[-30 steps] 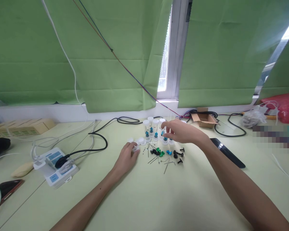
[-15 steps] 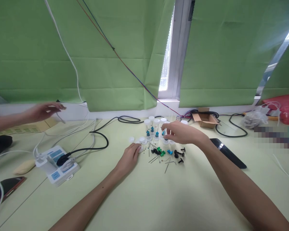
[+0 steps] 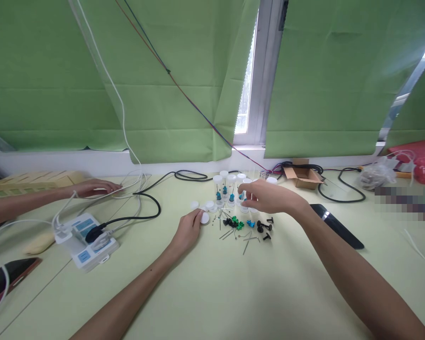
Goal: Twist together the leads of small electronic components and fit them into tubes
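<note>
My left hand rests on the table with its fingers closed on the edge of a white round cap. More white caps lie just beyond its fingertips. My right hand reaches in from the right, fingers curled round a clear capped vial in a cluster; the hand hides part of it. Other clear vials stand upright there, with white lids and blue pieces inside. In front lie black and green small parts, blue parts, black knob-like pieces and thin metal pins.
Another person's hand lies among cables at the left. A white power strip with plugs is nearer. An open cardboard box, black cable coils and a dark flat object lie around the vials.
My left hand has shifted slightly left, and the white cap at its fingertips shows more fully. My right hand stays at the vials. The other person's hand has come down onto the table.
</note>
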Demonstrator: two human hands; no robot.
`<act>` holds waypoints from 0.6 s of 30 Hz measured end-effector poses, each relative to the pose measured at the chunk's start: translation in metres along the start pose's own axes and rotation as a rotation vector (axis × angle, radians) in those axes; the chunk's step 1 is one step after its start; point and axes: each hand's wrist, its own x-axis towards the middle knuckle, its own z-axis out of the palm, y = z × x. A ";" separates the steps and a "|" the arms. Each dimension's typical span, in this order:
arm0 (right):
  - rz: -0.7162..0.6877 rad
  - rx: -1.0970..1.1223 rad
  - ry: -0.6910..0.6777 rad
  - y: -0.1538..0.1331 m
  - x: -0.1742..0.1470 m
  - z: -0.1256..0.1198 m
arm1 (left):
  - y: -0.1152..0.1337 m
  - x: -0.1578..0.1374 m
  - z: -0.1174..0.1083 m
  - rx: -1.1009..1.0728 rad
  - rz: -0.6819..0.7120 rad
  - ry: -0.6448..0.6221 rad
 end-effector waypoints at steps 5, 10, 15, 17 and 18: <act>0.005 0.002 -0.001 0.001 0.000 0.000 | 0.001 0.001 0.000 -0.003 -0.015 0.008; 0.012 -0.006 -0.013 0.001 0.000 0.000 | 0.001 0.000 -0.001 0.020 0.023 0.019; -0.006 -0.020 -0.024 0.000 0.000 0.000 | 0.003 -0.002 -0.001 0.076 0.168 -0.052; -0.015 -0.024 -0.028 -0.001 0.000 0.000 | 0.006 -0.004 -0.001 0.093 0.211 -0.086; -0.022 -0.027 -0.027 -0.001 0.000 0.000 | 0.007 -0.004 -0.001 0.098 0.222 -0.100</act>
